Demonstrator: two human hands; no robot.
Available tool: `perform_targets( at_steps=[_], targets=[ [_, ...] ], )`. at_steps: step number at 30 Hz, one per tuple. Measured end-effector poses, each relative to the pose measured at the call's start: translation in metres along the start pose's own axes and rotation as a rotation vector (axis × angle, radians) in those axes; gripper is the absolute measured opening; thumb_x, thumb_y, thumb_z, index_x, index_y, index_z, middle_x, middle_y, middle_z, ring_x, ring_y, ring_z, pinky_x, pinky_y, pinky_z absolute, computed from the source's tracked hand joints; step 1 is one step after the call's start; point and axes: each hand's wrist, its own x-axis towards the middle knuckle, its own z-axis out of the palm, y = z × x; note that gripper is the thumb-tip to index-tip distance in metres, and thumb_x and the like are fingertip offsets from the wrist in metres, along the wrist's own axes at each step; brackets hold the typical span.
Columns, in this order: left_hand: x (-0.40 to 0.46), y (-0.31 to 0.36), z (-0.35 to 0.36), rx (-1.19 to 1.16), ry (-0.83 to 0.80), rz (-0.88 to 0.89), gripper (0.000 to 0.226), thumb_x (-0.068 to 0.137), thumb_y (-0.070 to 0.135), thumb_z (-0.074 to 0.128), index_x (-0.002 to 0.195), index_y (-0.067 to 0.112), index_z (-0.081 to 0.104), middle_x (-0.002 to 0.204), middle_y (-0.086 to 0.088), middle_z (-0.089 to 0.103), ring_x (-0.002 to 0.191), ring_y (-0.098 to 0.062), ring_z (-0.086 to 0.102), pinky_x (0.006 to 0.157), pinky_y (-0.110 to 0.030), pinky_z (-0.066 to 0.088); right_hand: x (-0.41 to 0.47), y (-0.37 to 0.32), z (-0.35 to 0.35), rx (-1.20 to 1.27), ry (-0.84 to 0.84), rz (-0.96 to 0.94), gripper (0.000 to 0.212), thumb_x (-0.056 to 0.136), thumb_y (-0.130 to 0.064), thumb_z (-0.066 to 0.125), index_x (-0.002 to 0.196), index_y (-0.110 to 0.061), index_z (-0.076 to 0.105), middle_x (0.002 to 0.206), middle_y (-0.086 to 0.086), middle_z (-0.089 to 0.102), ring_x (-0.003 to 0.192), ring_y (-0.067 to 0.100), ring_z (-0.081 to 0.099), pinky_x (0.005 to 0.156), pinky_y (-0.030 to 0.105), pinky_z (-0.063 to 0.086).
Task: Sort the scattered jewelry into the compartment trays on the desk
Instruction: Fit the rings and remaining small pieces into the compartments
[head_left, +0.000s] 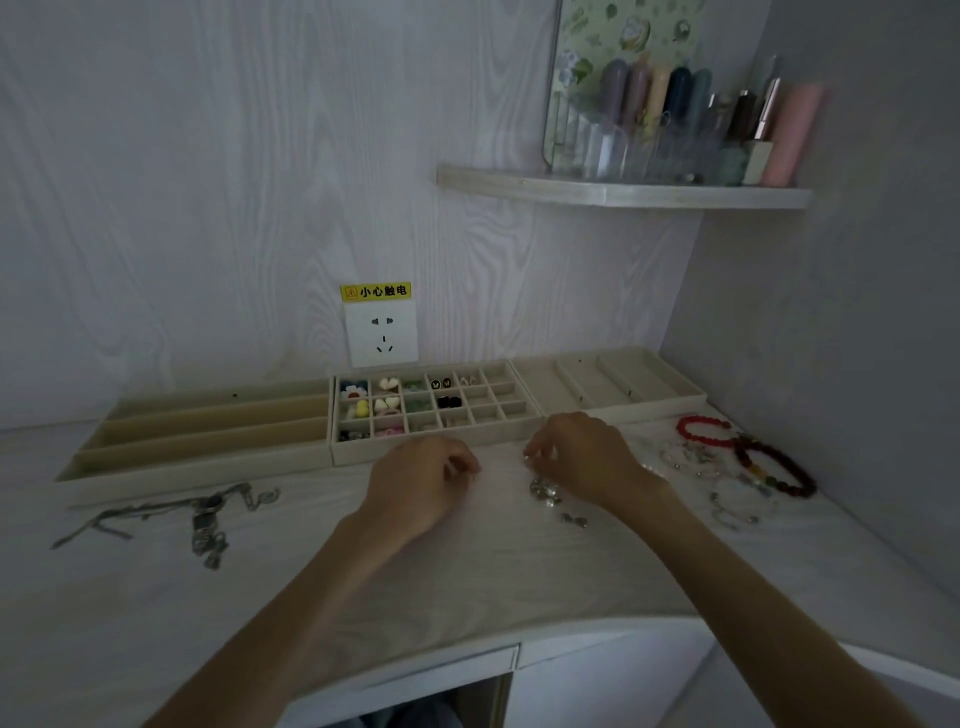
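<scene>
Three beige trays line the wall: a long-slot tray (197, 441) at left, a small-grid tray (436, 447) in the middle holding several earrings and charms, and another slotted tray (613, 410) at right. My left hand (421, 486) hovers just before the grid tray with its fingers curled; whether it holds anything is hidden. My right hand (582, 457) pinches a small silver piece (527, 457) over a cluster of silver earrings (545, 493). Two more small pieces (574, 518) lie nearer me.
Silver chains (208, 519) are tangled at the left of the desk. A red bead bracelet (704, 431), a dark bead bracelet (779, 467) and thin silver bracelets (727, 499) lie at right. A wall socket (383, 335) and a corner shelf (623, 192) with cosmetics sit above.
</scene>
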Motion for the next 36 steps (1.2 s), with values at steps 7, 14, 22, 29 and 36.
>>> perform_targets(
  at_steps=[7,14,22,29,36],
  targets=[
    [-0.013,-0.005,-0.025,-0.206,0.09,-0.063,0.019,0.091,0.031,0.057,0.107,0.031,0.068,0.098,0.017,0.067,0.084,0.001,0.061,0.066,-0.019,0.047,0.003,-0.011,-0.006,0.63,0.085,0.022,0.018,0.081,-0.017,0.072,0.098,-0.013,0.075,0.084,-0.002,0.073,0.068,-0.004,0.062,0.067,0.007,0.046],
    [-0.023,0.029,-0.045,-0.942,-0.225,-0.356,0.023,0.092,0.039,0.053,0.098,0.026,0.071,0.094,0.016,0.073,0.09,-0.002,0.067,0.07,-0.022,0.044,-0.018,-0.034,-0.008,0.891,0.258,-0.118,0.015,0.074,-0.009,0.076,0.088,-0.017,0.076,0.082,-0.008,0.073,0.077,0.003,0.069,0.074,0.017,0.054],
    [-0.025,0.02,-0.038,-1.013,-0.151,-0.302,0.021,0.093,0.038,0.052,0.106,0.031,0.067,0.098,0.017,0.072,0.087,0.001,0.068,0.066,-0.018,0.048,-0.03,-0.037,-0.002,0.91,0.372,-0.203,0.021,0.073,-0.004,0.077,0.087,-0.011,0.063,0.079,-0.003,0.073,0.078,0.007,0.071,0.074,0.021,0.056],
    [-0.025,0.017,-0.031,-0.814,0.045,-0.105,0.018,0.087,0.023,0.064,0.103,0.031,0.068,0.092,0.014,0.072,0.077,0.002,0.068,0.052,-0.011,0.046,-0.028,-0.04,-0.006,1.174,0.179,0.032,0.021,0.072,-0.002,0.077,0.077,-0.01,0.059,0.076,0.007,0.074,0.073,0.017,0.072,0.066,0.022,0.055],
    [-0.021,0.025,-0.033,-0.847,0.066,-0.213,0.016,0.087,0.033,0.062,0.088,0.021,0.073,0.077,0.008,0.074,0.067,-0.001,0.068,0.054,-0.012,0.049,-0.028,-0.042,-0.004,1.261,0.278,0.027,0.019,0.072,0.0,0.076,0.073,-0.009,0.059,0.078,0.009,0.074,0.078,0.018,0.072,0.069,0.021,0.055]
  ],
)
